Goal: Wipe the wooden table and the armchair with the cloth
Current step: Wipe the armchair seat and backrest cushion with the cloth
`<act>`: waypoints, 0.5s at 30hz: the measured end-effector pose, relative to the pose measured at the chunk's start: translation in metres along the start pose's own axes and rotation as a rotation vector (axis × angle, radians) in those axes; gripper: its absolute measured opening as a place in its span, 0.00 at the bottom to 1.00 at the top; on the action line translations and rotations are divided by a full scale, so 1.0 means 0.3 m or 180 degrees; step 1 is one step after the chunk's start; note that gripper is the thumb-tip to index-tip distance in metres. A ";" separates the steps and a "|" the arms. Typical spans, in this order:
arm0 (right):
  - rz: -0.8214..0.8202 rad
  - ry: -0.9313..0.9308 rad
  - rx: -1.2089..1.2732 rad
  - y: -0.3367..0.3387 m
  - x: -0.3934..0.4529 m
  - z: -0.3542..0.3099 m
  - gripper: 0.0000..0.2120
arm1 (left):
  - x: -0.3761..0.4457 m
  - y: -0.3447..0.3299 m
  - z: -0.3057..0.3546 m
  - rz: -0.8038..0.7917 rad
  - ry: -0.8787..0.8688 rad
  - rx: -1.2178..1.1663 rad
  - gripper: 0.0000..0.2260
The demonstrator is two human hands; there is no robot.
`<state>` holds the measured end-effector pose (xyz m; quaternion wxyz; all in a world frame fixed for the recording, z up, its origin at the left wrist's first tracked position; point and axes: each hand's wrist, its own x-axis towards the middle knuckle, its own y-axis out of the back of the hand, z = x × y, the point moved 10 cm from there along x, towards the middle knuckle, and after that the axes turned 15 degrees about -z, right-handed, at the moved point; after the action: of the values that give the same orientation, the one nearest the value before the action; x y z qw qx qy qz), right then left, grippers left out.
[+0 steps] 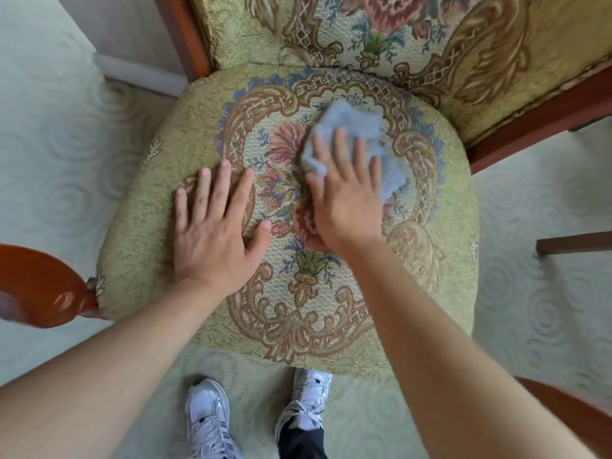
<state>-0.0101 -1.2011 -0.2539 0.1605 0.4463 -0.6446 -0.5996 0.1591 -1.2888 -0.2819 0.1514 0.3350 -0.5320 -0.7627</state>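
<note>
The armchair's seat cushion (430, 260), green-gold tapestry with a floral medallion, fills the middle of the head view. A light blue cloth (351, 124) lies bunched on the seat's far centre. My right hand (347, 193) presses flat on the cloth with straight, spread fingers. My left hand (215, 223) rests flat on the seat to the left of the cloth, fingers spread, holding nothing. The padded backrest (381, 31) rises behind the seat. The wooden table is out of view.
Polished wooden armrests (43, 286) curve in at the lower left and lower right (569, 412). Reddish wooden frame rails (536, 124) flank the backrest. Pale patterned carpet (56, 154) surrounds the chair. My white sneakers (208, 415) stand just in front of the seat.
</note>
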 end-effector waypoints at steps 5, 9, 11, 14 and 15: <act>-0.0047 0.0658 0.0129 -0.133 -0.319 -0.085 0.25 | 0.000 0.001 0.004 -0.0032 -0.0030 -0.0008 0.34; -0.0215 0.1002 0.0200 -0.193 -0.537 -0.077 0.24 | -0.003 0.003 0.003 -0.0168 -0.0038 -0.0019 0.33; -0.0348 0.0906 0.0907 -0.173 -0.567 -0.053 0.22 | -0.021 0.001 0.003 -0.0273 -0.0002 -0.0008 0.32; -0.0456 -0.0062 0.2722 -0.095 -0.535 0.035 0.18 | -0.046 0.005 0.002 -0.0535 0.0110 0.0014 0.31; -0.0274 -0.0363 0.3124 -0.054 -0.522 0.073 0.21 | -0.052 0.012 0.004 -0.0633 0.0135 -0.0013 0.31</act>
<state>0.0660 -1.0650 -0.2223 -0.1290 0.4620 -0.8396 -0.2549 0.1692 -1.2801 -0.2729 0.0869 0.4020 -0.4913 -0.7678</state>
